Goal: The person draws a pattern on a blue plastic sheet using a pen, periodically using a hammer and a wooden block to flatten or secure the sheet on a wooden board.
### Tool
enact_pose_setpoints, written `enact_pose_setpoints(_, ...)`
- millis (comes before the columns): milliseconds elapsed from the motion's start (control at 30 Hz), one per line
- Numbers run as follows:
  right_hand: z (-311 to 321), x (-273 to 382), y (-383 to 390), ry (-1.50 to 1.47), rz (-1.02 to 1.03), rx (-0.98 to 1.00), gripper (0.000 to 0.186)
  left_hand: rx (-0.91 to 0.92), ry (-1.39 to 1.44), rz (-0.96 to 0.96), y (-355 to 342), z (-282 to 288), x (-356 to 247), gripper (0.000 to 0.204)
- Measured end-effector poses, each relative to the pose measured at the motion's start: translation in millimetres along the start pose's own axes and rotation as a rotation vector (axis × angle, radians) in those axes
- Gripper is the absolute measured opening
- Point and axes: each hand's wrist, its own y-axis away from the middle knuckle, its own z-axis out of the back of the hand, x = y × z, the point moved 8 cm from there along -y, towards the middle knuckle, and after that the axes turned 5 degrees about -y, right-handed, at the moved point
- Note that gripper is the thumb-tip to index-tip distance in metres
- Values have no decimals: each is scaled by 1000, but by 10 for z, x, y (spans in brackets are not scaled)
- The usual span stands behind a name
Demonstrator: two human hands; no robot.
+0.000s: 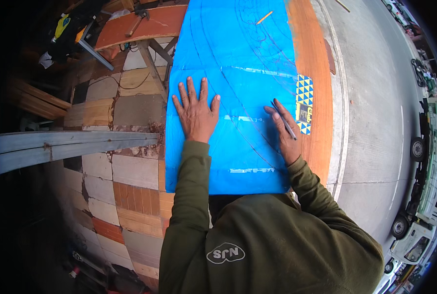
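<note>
A large blue sheet (238, 147) covers most of the wooden table (316, 161) in front of me. Long curved dark lines and scroll shapes are drawn on it, and strips of clear tape cross it. My left hand (197, 110) lies flat on the sheet's left side, fingers spread. Over the right edge, my right hand (286, 130) holds a dark pen (284, 120) between thumb and fingers. Just beyond that hand, a blue, yellow and white patterned packet (304, 98) rests on the wood. Farther up the sheet lies a yellow pencil (264, 17).
At the far left stands a reddish workbench (154, 27) with a hammer (139, 22) on it. A grey beam (76, 144) reaches toward the table's left side above a patchwork tile floor (135, 201). To the right run a concrete pavement (370, 98) and a road with a parked white truck (414, 245).
</note>
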Motion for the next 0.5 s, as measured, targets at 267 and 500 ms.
enact_pose_setpoints(267,-42,-179,-46,89,131,43,48,12,-36,-17,0,-81,-38,66)
enact_pose_setpoints(500,314,-14,-231,145,231,-166,46,-11,-52,-5,34,-39,-10,61)
